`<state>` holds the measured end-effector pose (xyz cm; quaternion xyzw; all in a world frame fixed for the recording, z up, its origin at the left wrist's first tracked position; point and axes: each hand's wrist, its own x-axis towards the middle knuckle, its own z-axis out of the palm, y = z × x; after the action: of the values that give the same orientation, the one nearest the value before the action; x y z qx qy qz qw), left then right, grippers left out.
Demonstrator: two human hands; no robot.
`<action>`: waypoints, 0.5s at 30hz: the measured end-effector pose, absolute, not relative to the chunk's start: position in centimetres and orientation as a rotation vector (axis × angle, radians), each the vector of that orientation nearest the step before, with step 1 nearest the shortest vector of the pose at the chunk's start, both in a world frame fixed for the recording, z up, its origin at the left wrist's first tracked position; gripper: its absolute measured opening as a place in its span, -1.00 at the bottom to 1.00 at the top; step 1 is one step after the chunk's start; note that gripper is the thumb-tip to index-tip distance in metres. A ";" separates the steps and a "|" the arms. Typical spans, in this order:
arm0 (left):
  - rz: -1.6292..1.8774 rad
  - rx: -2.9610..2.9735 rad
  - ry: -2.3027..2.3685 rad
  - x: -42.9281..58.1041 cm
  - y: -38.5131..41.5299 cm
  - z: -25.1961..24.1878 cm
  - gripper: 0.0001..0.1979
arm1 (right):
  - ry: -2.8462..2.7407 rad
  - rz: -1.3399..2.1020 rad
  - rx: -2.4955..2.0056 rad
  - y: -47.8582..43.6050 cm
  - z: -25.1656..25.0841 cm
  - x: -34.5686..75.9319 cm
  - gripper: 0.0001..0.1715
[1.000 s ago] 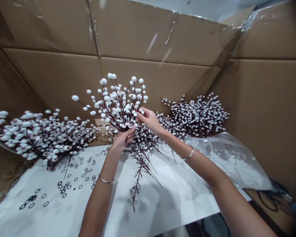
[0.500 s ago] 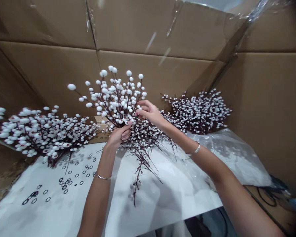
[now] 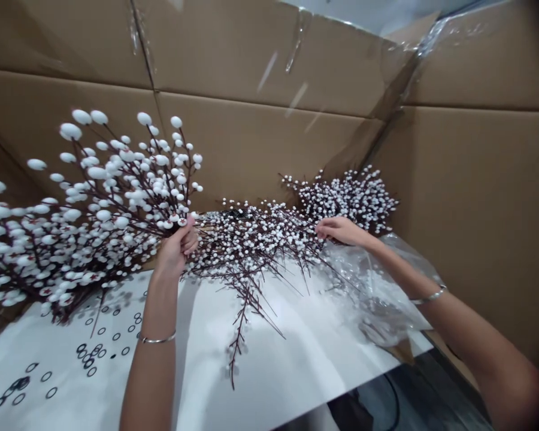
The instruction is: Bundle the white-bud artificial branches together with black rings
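My left hand [image 3: 176,246] is closed around the stems of a bunch of artificial berry branches [image 3: 135,179], dark red-brown twigs with white berries, held upright and fanned out above the table. My right hand [image 3: 339,230] is over the right end of a loose pile of similar berry branches [image 3: 260,233]. Its fingers are bent together at the berries; what they pinch, if anything, I cannot make out. Behind the held bunch, at the left, lies another thick bundle of berry branches [image 3: 67,263], partly covered by it.
Small black rings [image 3: 90,353] lie scattered on the white table covering [image 3: 269,371]. A further heap of berry branches [image 3: 350,194] rests against the cardboard wall [image 3: 269,143] at the back right. Crumpled clear plastic [image 3: 381,299] lies under my right forearm.
My right hand has left the held bunch and moved right to the pile. My left hand and its bunch have shifted left in view. The camera view has turned slightly right.
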<state>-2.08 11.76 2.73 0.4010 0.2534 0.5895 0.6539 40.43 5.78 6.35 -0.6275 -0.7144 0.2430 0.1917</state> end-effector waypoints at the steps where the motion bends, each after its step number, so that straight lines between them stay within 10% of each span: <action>1: 1.338 0.912 0.572 -2.1 11.8 2.7 -0.52 | -1.958 0.641 -1.811 5.8 6.4 41.4 -0.61; 15: 1.355 0.857 0.615 -2.1 12.1 2.3 -0.64 | -2.511 0.115 -2.142 6.0 3.7 38.3 -0.83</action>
<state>-2.13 12.14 2.31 0.3777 0.2711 0.5974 0.6535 38.29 6.00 3.69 -0.6465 -0.7579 0.0346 -0.0801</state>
